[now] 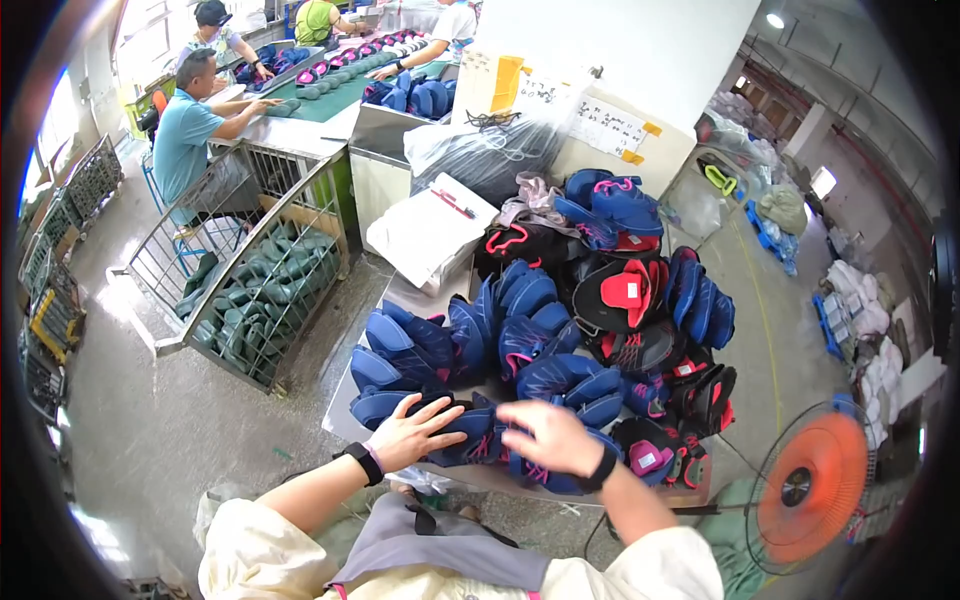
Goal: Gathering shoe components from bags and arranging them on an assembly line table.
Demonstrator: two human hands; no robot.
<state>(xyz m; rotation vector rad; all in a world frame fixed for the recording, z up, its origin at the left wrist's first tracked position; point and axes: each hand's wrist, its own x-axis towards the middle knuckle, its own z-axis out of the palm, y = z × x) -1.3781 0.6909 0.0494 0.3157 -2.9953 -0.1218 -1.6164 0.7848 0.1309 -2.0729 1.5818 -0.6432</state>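
My left hand rests on a front row of blue shoe uppers, its fingers spread across their tops. Beside it, my right hand is over the same row, fingers stretched out and slightly blurred; whether it touches the uppers I cannot tell. Neither hand grips anything. More blue uppers with pink laces stand nested in bunches behind my hands. Black-and-red shoe uppers are heaped to the right, with more blue ones at the back of the table.
White papers with a red pen lie at the table's back left. An orange fan stands at the right. A wire cart of dark green shoe forms is on the left. Several people work along a green-topped line beyond.
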